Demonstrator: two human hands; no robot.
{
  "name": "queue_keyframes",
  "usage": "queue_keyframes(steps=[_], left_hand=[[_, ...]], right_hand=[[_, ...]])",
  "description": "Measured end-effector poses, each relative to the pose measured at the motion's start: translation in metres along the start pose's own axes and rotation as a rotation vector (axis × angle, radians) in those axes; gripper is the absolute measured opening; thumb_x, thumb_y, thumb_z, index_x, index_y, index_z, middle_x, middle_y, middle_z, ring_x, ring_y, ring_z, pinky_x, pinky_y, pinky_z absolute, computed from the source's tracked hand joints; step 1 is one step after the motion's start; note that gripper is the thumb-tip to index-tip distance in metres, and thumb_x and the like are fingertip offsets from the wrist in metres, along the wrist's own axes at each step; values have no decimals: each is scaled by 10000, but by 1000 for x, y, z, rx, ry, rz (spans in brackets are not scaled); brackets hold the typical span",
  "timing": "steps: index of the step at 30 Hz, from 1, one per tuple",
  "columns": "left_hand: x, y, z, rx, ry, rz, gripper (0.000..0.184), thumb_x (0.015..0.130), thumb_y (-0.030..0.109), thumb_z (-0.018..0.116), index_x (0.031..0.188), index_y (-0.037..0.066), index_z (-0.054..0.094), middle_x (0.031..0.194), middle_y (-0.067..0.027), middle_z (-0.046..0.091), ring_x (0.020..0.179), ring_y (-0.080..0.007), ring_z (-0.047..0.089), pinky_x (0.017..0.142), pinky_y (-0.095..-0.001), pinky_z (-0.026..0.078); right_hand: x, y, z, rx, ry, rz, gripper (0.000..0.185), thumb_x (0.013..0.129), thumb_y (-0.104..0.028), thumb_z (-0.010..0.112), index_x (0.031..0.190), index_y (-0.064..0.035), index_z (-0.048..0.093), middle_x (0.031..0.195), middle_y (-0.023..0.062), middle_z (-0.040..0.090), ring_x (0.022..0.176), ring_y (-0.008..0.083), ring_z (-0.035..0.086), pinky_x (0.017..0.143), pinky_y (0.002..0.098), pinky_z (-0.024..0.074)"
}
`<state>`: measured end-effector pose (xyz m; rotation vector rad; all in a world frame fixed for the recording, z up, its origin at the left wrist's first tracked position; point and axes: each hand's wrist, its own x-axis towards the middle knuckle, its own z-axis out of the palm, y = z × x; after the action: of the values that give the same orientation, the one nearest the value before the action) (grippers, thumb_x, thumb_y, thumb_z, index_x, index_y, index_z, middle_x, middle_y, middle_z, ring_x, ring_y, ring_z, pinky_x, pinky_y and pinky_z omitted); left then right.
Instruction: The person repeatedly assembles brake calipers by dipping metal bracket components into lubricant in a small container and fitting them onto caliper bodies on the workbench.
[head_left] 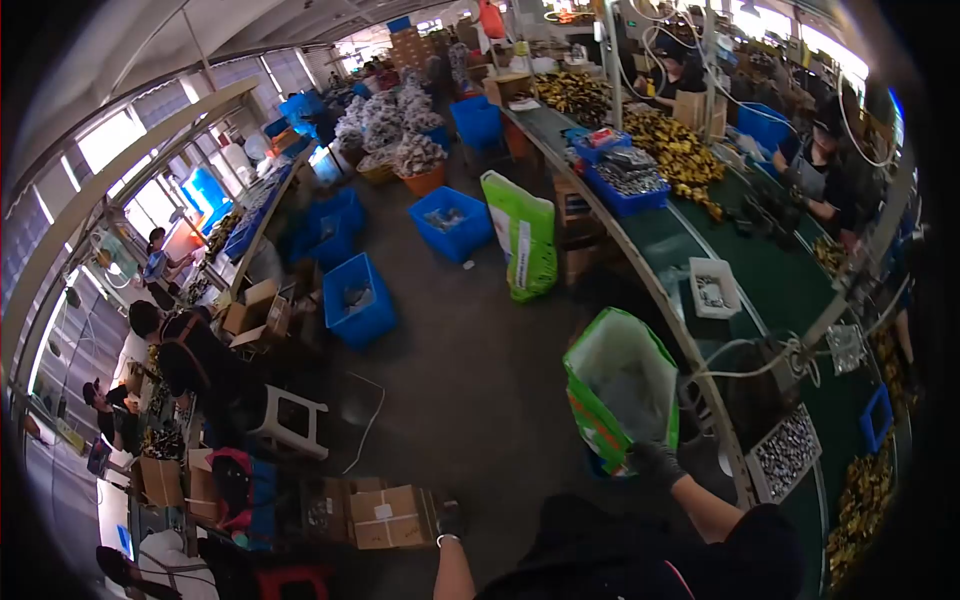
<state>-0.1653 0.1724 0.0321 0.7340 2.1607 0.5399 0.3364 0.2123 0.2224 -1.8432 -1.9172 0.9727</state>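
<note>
My right hand (pixel 655 464), in a dark glove, is at the near rim of an open green-and-white woven bag (pixel 624 385), its fingers closed over the edge. Pale, see-through material shows inside the bag, too blurred to name. Lower and to the left, my left hand (pixel 452 518), also gloved, hangs beside a strapped cardboard box (pixel 390 517). Its fingers are too dark to make out, and I cannot tell whether it touches the box.
At the right runs a long green workbench (pixel 650 240) with gold-coloured parts (pixel 670 155), a white bin (pixel 714 288) and a tray of small metal pieces (pixel 785 452). Blue crates (pixel 358 300), another green bag (pixel 522 237) and a white stool (pixel 292 422) stand on the floor. Several people work at both sides.
</note>
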Motion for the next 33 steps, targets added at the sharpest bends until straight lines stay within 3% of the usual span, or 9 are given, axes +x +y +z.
queue_keyframes(steps=[4, 7, 9, 11, 17, 19, 27, 30, 33], left_hand=[[83, 118, 23, -213, 21, 429, 347, 864, 383, 471, 943, 77, 615, 844, -114, 618, 803, -240, 595, 727, -377, 465], [139, 142, 31, 13, -148, 546, 298, 860, 341, 486, 895, 65, 594, 764, -90, 582, 752, -227, 579, 719, -374, 463], [184, 109, 38, -2, -227, 444, 298, 846, 334, 496, 903, 59, 596, 792, -80, 595, 776, -214, 579, 738, -380, 468], [243, 54, 31, 746, -285, 583, 343, 885, 334, 403, 1013, 99, 617, 1035, -119, 621, 895, -286, 609, 769, -418, 475], [298, 104, -72, 684, -305, -68, 337, 882, 327, 410, 1044, 108, 608, 1082, -113, 605, 947, -280, 592, 798, -419, 466], [334, 139, -78, 664, -306, -117, 336, 881, 324, 413, 1055, 110, 606, 1097, -111, 599, 964, -277, 587, 807, -420, 463], [529, 336, -47, 780, -338, 216, 339, 876, 314, 423, 1097, 121, 594, 1160, -104, 578, 1033, -269, 564, 845, -422, 451], [631, 469, -32, 920, -210, 577, 343, 875, 311, 427, 1113, 125, 590, 1183, -101, 570, 1059, -265, 556, 860, -422, 447], [743, 629, -19, 610, -176, 553, 311, 876, 291, 444, 1089, 117, 588, 1132, -101, 579, 1032, -259, 563, 852, -416, 450]], right_hand=[[78, -30, -1, -288, 41, 11, 181, 812, -199, 593, 923, -59, 619, 914, 161, 637, 821, 244, 626, 694, 362, 497], [161, 7, 40, -511, -123, -261, 252, 813, -264, 579, 978, -79, 620, 972, 166, 630, 864, 299, 619, 738, 382, 492], [222, -29, 32, -347, -259, -88, 277, 809, -272, 582, 1017, -92, 615, 989, 163, 627, 894, 311, 611, 762, 392, 488], [285, -48, 49, -159, -408, 102, 307, 805, -279, 584, 1056, -105, 609, 1006, 159, 624, 924, 324, 603, 786, 401, 483], [492, -84, 28, -364, -405, -180, 315, 818, -219, 591, 1123, -139, 589, 1081, 104, 613, 982, 269, 592, 875, 394, 461], [569, -30, 37, 97, -314, 61, 335, 805, -243, 600, 1126, -151, 589, 1112, 107, 600, 999, 282, 582, 872, 399, 461], [681, -65, -24, -28, -135, 442, 318, 805, -227, 608, 1104, -119, 587, 1079, 118, 601, 975, 284, 584, 836, 391, 465], [732, -80, -27, -24, -176, 546, 309, 807, -217, 610, 1094, -105, 586, 1060, 123, 603, 963, 282, 587, 821, 387, 466], [791, -93, -36, 42, -153, 613, 300, 809, -207, 612, 1084, -90, 586, 1041, 128, 605, 950, 281, 589, 805, 383, 468]])
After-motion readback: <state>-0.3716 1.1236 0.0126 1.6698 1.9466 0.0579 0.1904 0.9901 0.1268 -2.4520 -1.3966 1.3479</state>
